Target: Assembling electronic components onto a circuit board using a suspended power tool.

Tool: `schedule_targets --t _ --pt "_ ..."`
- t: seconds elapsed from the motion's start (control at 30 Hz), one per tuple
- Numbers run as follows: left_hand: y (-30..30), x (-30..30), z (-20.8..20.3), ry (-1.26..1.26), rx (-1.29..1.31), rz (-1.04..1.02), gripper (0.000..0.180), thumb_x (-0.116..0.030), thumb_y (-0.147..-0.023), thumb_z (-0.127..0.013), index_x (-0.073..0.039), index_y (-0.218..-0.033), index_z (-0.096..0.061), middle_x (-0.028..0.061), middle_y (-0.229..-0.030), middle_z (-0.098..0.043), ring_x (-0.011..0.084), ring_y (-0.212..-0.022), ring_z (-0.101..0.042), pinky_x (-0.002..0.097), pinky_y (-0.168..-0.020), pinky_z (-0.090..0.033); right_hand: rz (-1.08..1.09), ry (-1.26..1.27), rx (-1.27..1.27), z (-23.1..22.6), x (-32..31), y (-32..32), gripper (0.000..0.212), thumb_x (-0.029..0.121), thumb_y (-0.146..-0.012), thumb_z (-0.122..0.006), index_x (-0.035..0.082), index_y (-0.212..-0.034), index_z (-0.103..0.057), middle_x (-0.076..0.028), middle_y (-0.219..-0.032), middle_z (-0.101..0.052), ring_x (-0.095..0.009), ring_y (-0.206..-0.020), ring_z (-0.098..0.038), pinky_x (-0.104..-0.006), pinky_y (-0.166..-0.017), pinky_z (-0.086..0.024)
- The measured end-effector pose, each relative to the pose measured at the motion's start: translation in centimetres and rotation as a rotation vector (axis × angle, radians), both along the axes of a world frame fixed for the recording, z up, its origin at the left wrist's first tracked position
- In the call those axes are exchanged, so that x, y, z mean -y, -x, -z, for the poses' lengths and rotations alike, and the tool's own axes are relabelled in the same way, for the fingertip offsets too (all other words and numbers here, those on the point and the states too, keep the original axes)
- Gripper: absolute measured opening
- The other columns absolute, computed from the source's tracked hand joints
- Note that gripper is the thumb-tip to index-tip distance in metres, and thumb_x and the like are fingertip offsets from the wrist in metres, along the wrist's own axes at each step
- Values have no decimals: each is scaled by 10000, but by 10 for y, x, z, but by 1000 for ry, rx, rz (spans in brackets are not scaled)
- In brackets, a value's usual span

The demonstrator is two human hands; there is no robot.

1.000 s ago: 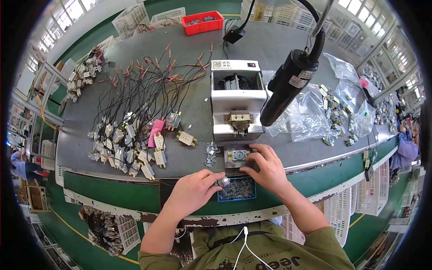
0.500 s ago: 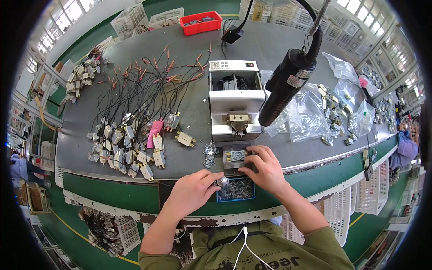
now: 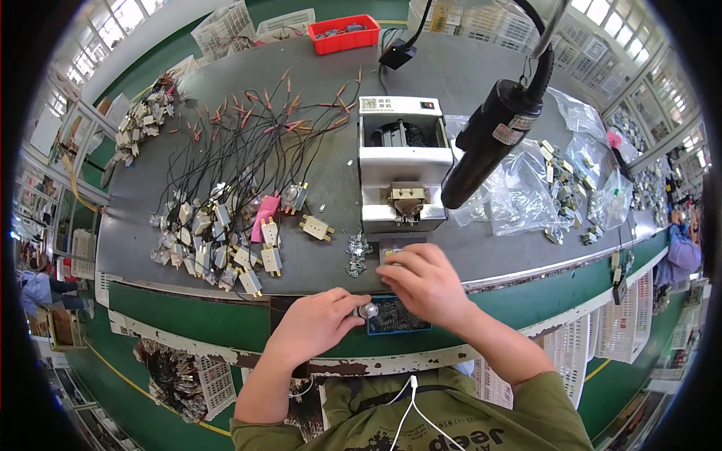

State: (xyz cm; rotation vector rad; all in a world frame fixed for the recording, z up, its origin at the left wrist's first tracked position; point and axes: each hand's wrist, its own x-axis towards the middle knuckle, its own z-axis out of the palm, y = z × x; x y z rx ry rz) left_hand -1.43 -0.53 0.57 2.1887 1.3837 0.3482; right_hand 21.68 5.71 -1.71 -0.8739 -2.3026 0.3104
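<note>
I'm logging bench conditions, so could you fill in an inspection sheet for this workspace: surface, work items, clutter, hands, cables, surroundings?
Surface: grey tabletop; paint chipped along the white front edge.
Work items: clear rounded piece; metal plate, partly covered; blue tray of small metal parts.
Clutter: loose metal bits left of the plate; plug heap at left; clear plastic bags at right.
Hands: left hand pinches the clear rounded piece; right hand bends over the metal plate, contact hidden.
Cables: black leads with reddish ends sprawl beyond the heap.
Surroundings: white machine, hanging black tool, red bin, white crates.
</note>
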Motion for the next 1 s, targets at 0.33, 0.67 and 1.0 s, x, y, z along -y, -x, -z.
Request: schedule_targets --t 0.33,0.67,1.0 --pt "1 7 11 -3 -6 28 328 -293 -881 -722 -171 -1184 -701 29 -953 -663 245 -836 -674 356 -723 -550 -18 46 124 18 -23 38 201 10 -758 -745 76 -946 -720 -35 -905 -670 -236 -888 -619 -321 -764 -500" --pt "-5 -8 2 -130 85 -40 353 -250 -868 -742 -152 -1202 -682 39 -923 -643 249 -808 -663 355 -692 -542 242 -418 -713 -69 -75 -25 760 70 -889 -745 20 -1492 -286 -201 -1385 -494 -290 -1195 -545 -400 -997 -447" --pt "-27 -40 -4 -196 134 -21 363 -199 -856 -758 -147 -1208 -682 60 -968 -669 253 -764 -664 355 -675 -543 14 305 -901 -103 -57 -22 813 -57 -833 -717 36 -1518 -289 -161 -1159 -637 -164 -882 -666 -299 -780 -538"
